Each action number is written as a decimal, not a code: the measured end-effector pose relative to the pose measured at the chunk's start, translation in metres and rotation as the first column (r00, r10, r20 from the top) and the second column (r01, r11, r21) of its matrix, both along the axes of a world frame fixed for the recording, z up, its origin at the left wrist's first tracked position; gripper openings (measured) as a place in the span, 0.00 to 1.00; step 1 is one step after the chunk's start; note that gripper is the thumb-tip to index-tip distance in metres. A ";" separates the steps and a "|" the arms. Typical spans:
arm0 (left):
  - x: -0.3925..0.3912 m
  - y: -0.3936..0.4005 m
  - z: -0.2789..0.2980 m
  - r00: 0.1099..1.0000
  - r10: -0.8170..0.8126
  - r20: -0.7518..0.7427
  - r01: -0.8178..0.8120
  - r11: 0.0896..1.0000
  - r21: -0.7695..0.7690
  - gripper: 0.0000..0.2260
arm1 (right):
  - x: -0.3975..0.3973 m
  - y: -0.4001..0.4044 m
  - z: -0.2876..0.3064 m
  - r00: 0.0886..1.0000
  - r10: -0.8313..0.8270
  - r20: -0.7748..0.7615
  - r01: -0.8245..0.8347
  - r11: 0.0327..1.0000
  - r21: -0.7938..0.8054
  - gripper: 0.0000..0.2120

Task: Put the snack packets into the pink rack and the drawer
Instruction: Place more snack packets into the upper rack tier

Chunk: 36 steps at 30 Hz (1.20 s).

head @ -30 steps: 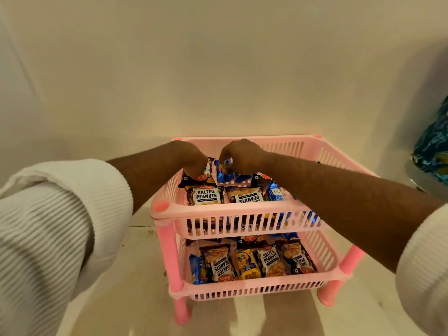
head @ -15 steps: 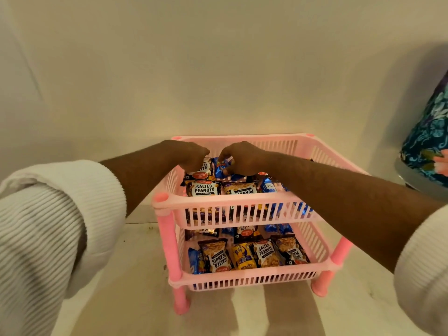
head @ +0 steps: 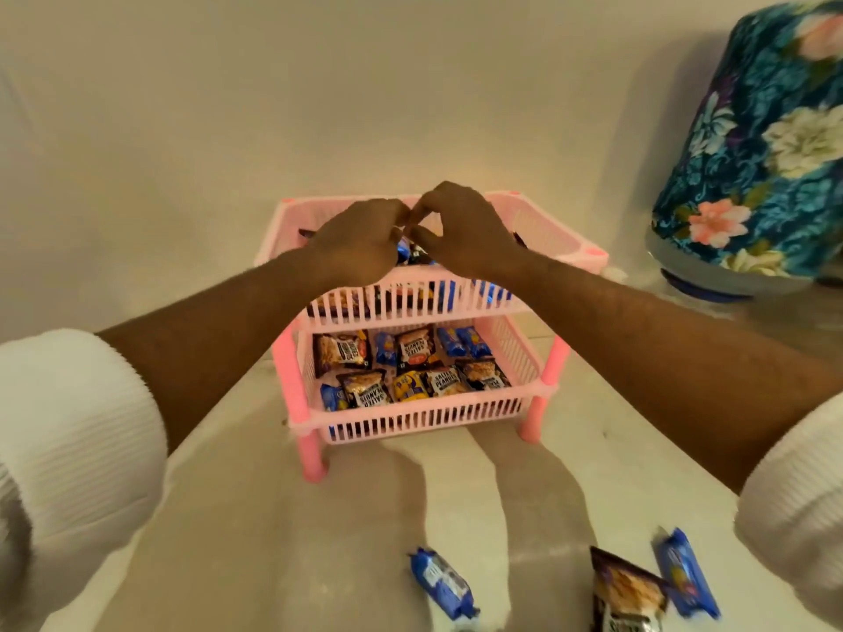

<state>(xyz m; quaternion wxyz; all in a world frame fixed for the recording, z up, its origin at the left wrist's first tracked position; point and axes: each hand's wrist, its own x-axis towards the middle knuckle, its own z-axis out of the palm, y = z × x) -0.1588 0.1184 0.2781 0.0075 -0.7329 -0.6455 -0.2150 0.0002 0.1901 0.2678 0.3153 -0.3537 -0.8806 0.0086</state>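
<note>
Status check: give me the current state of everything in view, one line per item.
Left hand: over top tier, grip unclear.
Right hand: over top tier, grip unclear.
Pink rack: upright, both tiers holding packets.
Bottom-tier packets: lying flat, packed together.
Blue packet: loose on the surface.
Peanut packet: loose, not yet stowed.
Second blue packet: loose, beside it.

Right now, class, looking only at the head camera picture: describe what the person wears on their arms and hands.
Both arms have white ribbed knit sleeves, thick and pushed up, so the left sleeve and the right sleeve bunch near the elbows. The forearms are bare below them. The left hand and the right hand are bare too: no gloves, rings, watch or bracelet show from this angle.
</note>
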 end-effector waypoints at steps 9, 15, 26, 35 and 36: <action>0.078 -0.039 -0.056 0.983 -0.181 -0.012 0.181 0.975 0.125 0.22 | 0.100 -0.051 -0.046 0.988 -0.124 -0.093 0.131 0.989 0.072 0.08; 0.126 -0.072 -0.090 0.977 -0.202 -0.076 0.210 0.971 0.114 0.26 | 0.167 -0.073 -0.079 0.981 -0.158 -0.116 0.164 0.986 0.039 0.09; 0.301 -0.134 -0.217 0.981 -0.128 0.143 0.145 0.983 -0.116 0.22 | 0.333 -0.140 -0.196 0.992 -0.113 0.047 0.121 0.965 -0.231 0.08; 0.439 -0.165 -0.288 0.939 -0.188 0.289 0.274 0.915 -0.295 0.21 | 0.484 -0.173 -0.274 0.946 -0.269 0.182 0.316 0.892 -0.325 0.10; 0.450 -0.169 -0.296 0.940 -0.196 0.279 0.282 0.908 -0.311 0.21 | 0.497 -0.178 -0.282 0.936 -0.306 0.175 0.348 0.879 -0.326 0.09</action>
